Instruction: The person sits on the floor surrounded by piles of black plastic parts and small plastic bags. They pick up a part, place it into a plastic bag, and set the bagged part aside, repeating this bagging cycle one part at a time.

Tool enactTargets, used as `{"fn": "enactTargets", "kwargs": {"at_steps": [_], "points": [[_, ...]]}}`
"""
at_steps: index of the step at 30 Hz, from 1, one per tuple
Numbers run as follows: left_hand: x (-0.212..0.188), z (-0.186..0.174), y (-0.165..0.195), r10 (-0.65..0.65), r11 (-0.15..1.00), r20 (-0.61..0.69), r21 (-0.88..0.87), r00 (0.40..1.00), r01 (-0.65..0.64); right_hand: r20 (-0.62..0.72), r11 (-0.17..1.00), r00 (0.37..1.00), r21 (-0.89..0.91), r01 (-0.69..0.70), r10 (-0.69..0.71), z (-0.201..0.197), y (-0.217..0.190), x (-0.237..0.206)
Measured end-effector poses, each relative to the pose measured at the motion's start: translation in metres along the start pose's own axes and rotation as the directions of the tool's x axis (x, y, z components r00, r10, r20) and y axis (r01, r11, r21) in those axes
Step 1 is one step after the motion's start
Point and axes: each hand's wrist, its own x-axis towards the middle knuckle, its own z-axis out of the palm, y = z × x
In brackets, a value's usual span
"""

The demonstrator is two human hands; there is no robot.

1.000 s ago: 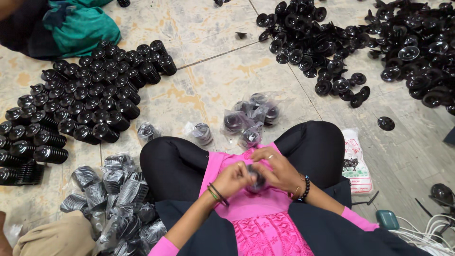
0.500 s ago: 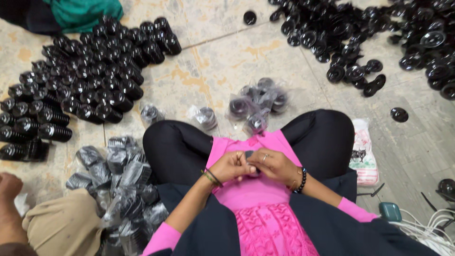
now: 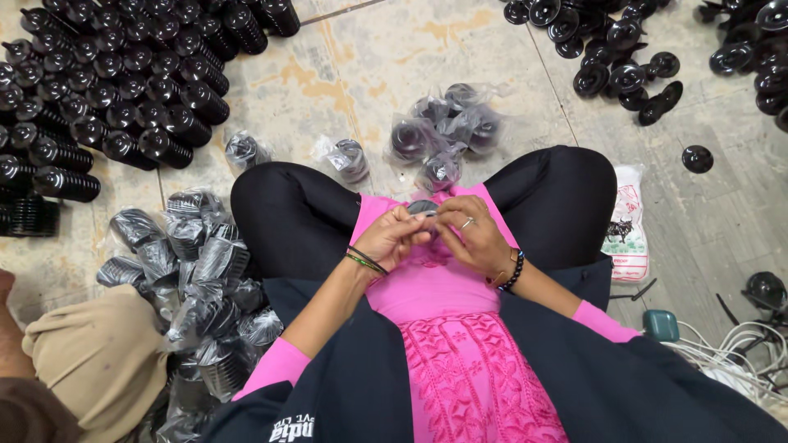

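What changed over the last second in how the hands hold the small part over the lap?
Little changed: the left hand and right hand stayed together over the lap, still working the small dark part between the fingertips. The view dropped closer. The bagged parts and the stacked black parts did not move.

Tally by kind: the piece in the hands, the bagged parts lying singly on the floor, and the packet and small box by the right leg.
Dark round part, held: 1
Single bagged parts: 2
White printed packet: 1
Teal box: 1
Total: 5
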Motion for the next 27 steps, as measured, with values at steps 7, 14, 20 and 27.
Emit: {"fn": "enactTargets", "kwargs": {"at_steps": [7,14,20,27], "points": [[-0.005,0.008,0.008,0.016,0.943,0.227,0.321,0.974,-0.09,0.074,0.959,0.983,0.217,-0.182,0.169,0.004,0.005,-0.001],[-0.006,0.013,0.009,0.232,0.606,0.347,0.679,0.909,-0.414,0.068,0.987,0.995,0.143,-0.079,0.07,0.016,0.014,-0.021],[-0.02,0.028,0.019,0.317,0.335,0.245,0.875,0.916,-0.349,0.178,0.977,0.972,0.121,-0.175,0.152,0.027,0.023,-0.02],[-0.034,0.028,0.025,0.467,0.19,0.323,0.872,0.823,-0.45,0.496,0.838,0.856,0.397,-0.375,0.148,0.006,0.037,0.001]]}}
